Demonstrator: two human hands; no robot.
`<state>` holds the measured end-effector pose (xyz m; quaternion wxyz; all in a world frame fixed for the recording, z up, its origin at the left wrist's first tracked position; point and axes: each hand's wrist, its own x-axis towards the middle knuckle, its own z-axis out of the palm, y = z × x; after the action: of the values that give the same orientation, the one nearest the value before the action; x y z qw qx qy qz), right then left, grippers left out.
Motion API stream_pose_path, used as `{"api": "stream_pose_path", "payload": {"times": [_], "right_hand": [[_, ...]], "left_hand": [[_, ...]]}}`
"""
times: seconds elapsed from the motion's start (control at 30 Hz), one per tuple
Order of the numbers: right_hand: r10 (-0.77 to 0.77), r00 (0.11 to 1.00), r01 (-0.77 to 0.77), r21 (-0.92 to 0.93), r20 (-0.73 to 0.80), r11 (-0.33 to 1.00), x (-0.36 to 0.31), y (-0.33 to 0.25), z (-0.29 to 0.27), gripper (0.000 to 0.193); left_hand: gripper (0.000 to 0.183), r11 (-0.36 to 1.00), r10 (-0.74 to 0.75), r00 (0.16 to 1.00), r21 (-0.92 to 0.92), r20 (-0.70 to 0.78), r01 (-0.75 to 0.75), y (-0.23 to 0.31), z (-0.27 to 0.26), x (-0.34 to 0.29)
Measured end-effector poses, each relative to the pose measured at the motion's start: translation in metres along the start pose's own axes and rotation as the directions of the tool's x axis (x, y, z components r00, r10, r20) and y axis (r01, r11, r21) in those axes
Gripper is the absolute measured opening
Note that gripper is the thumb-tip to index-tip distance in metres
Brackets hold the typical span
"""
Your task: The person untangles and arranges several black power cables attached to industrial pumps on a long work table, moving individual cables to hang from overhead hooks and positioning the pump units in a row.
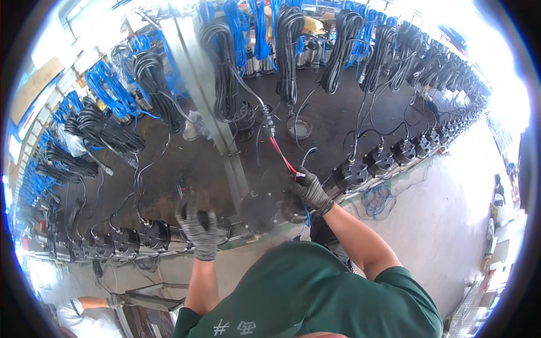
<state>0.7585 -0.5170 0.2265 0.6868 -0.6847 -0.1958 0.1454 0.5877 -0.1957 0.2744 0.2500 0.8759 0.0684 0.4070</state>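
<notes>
My right hand [311, 191], in a grey glove, is closed on the end of a pair of red wires [282, 153]. A small white piece shows at its fingertips. The wires run up to a grey connector [267, 123] on a cable from a hanging black cable coil [221, 73]. Below and left of that hand, a round dark motor housing [259, 211] stands at the bench's near edge, somewhat blurred. My left hand [198, 228], in a striped grey glove, hovers over the near edge with its fingers apart, slightly blurred. Nothing shows in it.
Several black pump motors [350, 173] line the near edge of the dark bench [186, 163] on both sides. A metal post [197, 73] crosses the bench. A small round dish [300, 128] sits beyond my right hand. Blue cable coils [110, 87] hang behind. Another person's arm [94, 302] shows lower left.
</notes>
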Motion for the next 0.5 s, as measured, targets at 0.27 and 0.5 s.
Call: {"api": "stream_pose_path", "payload": {"times": [0.27,0.5], "right_hand": [[-0.104,0.995,0.104,-0.004,-0.01,0.995,0.003,0.0,0.003,0.033],[-0.048,0.999,0.048,0.002,0.005,0.999,-0.012,-0.017,0.005,0.041]], "left_hand": [[0.053,0.966,0.159,0.932,-0.247,0.326,-0.079,0.083,0.093,0.02],[0.056,0.984,0.149,0.842,-0.163,0.518,-0.074,0.066,0.116,0.018]]}}
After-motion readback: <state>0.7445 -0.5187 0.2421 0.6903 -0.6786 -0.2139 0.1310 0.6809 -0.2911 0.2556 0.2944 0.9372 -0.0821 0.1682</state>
